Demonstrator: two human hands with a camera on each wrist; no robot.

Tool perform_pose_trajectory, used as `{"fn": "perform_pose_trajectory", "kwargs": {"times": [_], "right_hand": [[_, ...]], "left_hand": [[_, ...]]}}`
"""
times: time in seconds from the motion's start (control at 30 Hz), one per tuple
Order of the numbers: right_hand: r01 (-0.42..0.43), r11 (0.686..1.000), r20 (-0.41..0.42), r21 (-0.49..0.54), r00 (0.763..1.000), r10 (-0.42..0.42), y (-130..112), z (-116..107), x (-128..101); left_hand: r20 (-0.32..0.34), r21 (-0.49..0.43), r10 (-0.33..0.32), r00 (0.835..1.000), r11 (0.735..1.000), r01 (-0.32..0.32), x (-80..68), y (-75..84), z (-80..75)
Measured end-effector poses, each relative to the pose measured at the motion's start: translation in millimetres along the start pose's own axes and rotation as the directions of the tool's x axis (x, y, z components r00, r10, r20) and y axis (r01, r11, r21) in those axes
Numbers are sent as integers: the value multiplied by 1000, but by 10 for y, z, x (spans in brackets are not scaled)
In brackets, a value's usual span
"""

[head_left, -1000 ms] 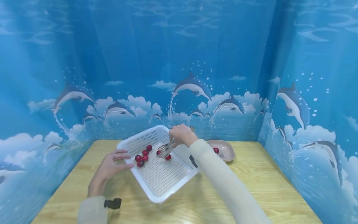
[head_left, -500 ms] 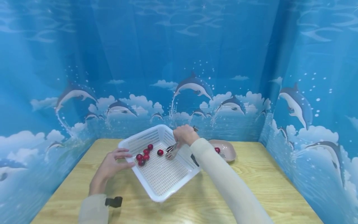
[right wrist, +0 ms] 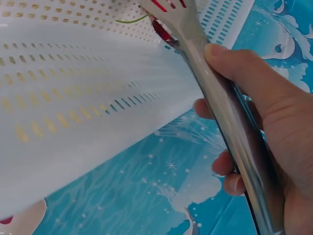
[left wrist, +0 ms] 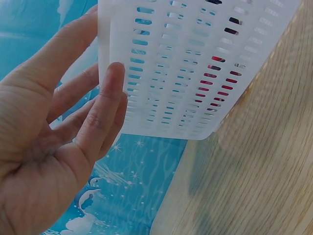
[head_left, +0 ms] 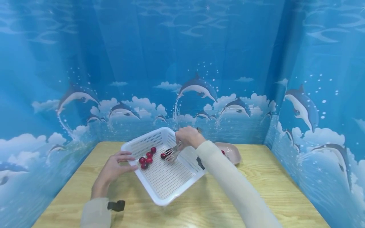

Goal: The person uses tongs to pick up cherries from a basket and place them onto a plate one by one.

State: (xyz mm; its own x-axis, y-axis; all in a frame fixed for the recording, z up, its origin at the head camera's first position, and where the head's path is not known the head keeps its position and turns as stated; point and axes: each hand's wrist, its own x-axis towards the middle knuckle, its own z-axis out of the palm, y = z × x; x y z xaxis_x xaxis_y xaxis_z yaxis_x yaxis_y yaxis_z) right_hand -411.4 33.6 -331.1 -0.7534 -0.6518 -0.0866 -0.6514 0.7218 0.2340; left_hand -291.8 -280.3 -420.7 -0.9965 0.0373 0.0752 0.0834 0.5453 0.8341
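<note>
A white perforated plastic basket (head_left: pixel 162 180) is held tilted over the table. My left hand (head_left: pixel 112 169) grips its left rim, with fingers against the outer wall in the left wrist view. My right hand (head_left: pixel 189 137) holds metal tongs (right wrist: pixel 234 122) with fork-like ends, the thumb pressed along the upper arm. The tines lie inside the basket, right at a dark red cherry (head_left: pixel 163 155). Red shows between the tines in the right wrist view, beside a green stem (right wrist: pixel 132 21). Several more cherries (head_left: pixel 149 160) cluster near the basket's left wall.
A pink dish (head_left: pixel 236 155) with a cherry (head_left: pixel 223 152) in it stands right of the basket, partly behind my right sleeve. The wooden table (head_left: pixel 273 186) is enclosed by a blue dolphin-print curtain (head_left: pixel 142 63). Black straps (head_left: pixel 116 205) are on both wrists.
The tongs drew back right, then came left again to the single cherry. A second cherry seen by the tines one second ago no longer shows. My left hand and the basket barely moved.
</note>
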Motion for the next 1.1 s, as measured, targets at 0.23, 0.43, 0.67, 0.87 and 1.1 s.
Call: {"fn": "perform_pose_trajectory", "kwargs": {"times": [0.23, 0.43, 0.67, 0.87, 1.1], "right_hand": [[49, 999, -47, 6, 998, -49, 34, -68, -89], [96, 995, -109, -10, 989, -97, 56, -119, -216], [146, 989, -205, -34, 967, -150, 164, -123, -382], [177, 984, -284, 17, 944, -165, 270, -128, -528], [184, 980, -336, 72, 930, -150, 363, -72, -661]], "left_hand": [[8, 3, 8, 1000, 1000, -8, 0, 2, -6], [12, 15, 13, 1000, 1000, -13, -6, -7, -13], [0, 14, 44, 999, 999, -44, 3, -6, -2], [-13, 22, 58, 998, 998, -58, -3, 16, -9], [-6, 23, 60, 998, 998, -60, -8, 21, -10]]}}
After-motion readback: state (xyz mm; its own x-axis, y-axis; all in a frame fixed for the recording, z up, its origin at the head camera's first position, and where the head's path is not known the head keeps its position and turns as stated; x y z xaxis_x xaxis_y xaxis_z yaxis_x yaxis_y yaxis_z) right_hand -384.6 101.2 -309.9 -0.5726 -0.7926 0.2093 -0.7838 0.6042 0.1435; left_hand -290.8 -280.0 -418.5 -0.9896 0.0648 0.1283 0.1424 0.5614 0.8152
